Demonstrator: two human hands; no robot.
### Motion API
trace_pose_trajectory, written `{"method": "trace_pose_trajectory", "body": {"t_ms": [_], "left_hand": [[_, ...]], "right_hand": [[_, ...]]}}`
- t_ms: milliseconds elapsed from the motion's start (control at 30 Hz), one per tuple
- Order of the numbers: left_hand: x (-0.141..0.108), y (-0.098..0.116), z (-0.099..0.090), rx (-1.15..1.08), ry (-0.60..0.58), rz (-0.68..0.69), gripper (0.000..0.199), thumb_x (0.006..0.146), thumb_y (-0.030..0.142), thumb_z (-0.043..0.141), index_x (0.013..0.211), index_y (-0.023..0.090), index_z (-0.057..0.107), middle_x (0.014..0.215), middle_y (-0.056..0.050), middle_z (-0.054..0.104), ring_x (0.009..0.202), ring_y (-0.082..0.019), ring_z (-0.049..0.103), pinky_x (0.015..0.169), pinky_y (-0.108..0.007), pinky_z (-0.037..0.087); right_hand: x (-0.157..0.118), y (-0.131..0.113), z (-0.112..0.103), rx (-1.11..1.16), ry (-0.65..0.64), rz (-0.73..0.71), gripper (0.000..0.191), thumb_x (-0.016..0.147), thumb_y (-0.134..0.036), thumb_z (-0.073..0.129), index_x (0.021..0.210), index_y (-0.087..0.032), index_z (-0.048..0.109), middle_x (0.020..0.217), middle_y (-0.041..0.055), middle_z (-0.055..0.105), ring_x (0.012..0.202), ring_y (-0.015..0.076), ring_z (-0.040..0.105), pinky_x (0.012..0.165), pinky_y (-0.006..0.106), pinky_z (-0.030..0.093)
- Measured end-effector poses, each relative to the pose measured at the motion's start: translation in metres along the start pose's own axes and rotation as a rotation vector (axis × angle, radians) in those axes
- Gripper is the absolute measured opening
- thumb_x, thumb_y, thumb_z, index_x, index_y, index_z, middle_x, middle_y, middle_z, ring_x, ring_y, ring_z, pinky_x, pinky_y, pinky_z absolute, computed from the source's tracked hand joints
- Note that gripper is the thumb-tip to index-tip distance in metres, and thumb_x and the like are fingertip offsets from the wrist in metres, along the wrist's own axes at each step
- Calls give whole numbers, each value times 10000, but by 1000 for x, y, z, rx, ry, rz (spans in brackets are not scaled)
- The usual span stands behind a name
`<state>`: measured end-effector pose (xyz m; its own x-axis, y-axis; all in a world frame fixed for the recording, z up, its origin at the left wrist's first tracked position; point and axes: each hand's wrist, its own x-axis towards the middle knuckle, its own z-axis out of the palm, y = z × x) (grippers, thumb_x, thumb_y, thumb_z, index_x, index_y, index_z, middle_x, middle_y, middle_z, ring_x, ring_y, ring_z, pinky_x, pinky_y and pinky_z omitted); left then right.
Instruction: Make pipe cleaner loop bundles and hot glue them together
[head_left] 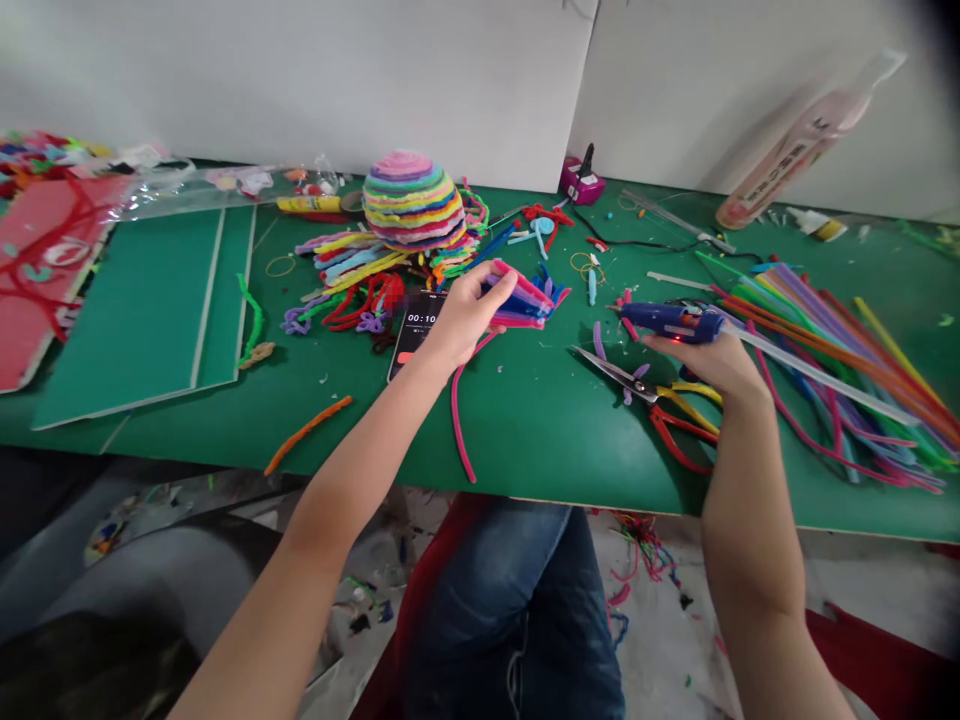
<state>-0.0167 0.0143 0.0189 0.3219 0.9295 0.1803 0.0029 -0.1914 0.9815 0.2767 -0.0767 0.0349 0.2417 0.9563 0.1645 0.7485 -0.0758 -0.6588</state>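
Between the fingers of my left hand (476,310) is a bundle of pink, purple and blue pipe cleaners (529,302), its tips fanned out to the right. One long pink pipe cleaner (459,425) trails from below that hand onto the table. My right hand (716,362) is wrapped round a blue glue gun (671,322), which has a small red light lit. The gun's nozzle points left toward the bundle, with a gap between them. Under the gun lie scissors (652,393) with red and yellow handles, blades apart. Small purple pipe cleaner pieces (598,340) lie by the blades.
A striped pipe cleaner dome (414,205) stands at the back. A phone (415,330) lies beside my left wrist. Loose pipe cleaners (840,350) spread at right, near a leaning pink bottle (806,145). Green boards (150,300) lie left. An orange pipe cleaner (307,435) lies near the front edge.
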Motion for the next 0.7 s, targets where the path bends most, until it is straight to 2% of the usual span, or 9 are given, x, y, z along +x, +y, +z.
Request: {"method": "trace_pose_trajectory", "body": {"t_ms": [67, 133, 300, 433, 500, 533, 567, 600, 700], "left_hand": [[4, -3, -3, -89, 22, -70, 342, 859, 561, 560, 893, 221, 562, 781, -26, 650, 622, -128, 654, 431, -206, 443], [7, -5, -7, -146, 47, -109, 333, 843, 555, 587, 900, 228, 562, 824, -33, 674, 659, -127, 668, 415, -191, 431], [11, -7, -14, -183, 60, -127, 319, 812, 541, 624, 884, 239, 550, 850, -34, 695, 709, -129, 684, 422, -182, 443], [11, -5, -15, -207, 90, -139, 309, 791, 511, 657, 899, 238, 559, 864, -38, 693, 716, -125, 677, 437, -167, 456], [11, -4, -14, -199, 165, -126, 318, 768, 493, 689, 901, 231, 565, 857, -31, 681, 695, -119, 667, 437, -162, 457], [11, -4, -13, -173, 196, -105, 323, 767, 493, 691, 899, 227, 564, 851, -25, 673, 691, -120, 664, 439, -164, 461], [11, -4, -12, -136, 212, -79, 326, 777, 501, 678, 904, 224, 561, 846, -21, 666, 692, -122, 663, 444, -168, 468], [11, -4, -11, -98, 215, -55, 329, 793, 512, 659, 913, 222, 558, 845, -18, 659, 695, -124, 662, 453, -175, 479], [11, -5, -10, -23, 240, -12, 364, 807, 553, 626, 927, 217, 555, 835, -18, 639, 695, -128, 657, 470, -188, 495]], "right_hand": [[2, 3, -3, 91, -114, 173, 330, 646, -351, 766, 888, -132, 717, 836, 115, 703, 659, 142, 583, 605, 279, 440], [4, 5, 3, 125, -118, 292, 381, 620, -363, 785, 921, -138, 723, 872, 107, 705, 703, 150, 598, 637, 284, 452], [11, 14, 17, 61, -47, 280, 469, 595, -498, 777, 909, -155, 714, 750, 47, 680, 623, 163, 575, 570, 300, 446], [-24, 12, -6, -299, 1, 177, 408, 636, -573, 726, 794, -198, 696, 713, 69, 666, 535, 167, 526, 491, 303, 369], [-55, -1, -18, -634, 181, 185, 418, 676, -620, 675, 708, -203, 690, 659, 121, 645, 448, 165, 427, 429, 311, 257], [-69, -10, -20, -741, 212, 190, 443, 707, -651, 628, 666, -214, 688, 591, 120, 617, 401, 153, 360, 410, 308, 212], [-79, -22, -19, -768, 200, 184, 455, 727, -669, 595, 629, -234, 685, 511, 97, 577, 363, 143, 311, 397, 302, 191], [-85, -35, -14, -722, 139, 127, 419, 768, -641, 571, 665, -256, 699, 514, 79, 588, 358, 145, 335, 396, 293, 204], [-72, -77, 23, -458, -189, -81, 334, 842, -553, 535, 818, -258, 690, 701, 52, 696, 556, 187, 586, 476, 284, 335]]}}
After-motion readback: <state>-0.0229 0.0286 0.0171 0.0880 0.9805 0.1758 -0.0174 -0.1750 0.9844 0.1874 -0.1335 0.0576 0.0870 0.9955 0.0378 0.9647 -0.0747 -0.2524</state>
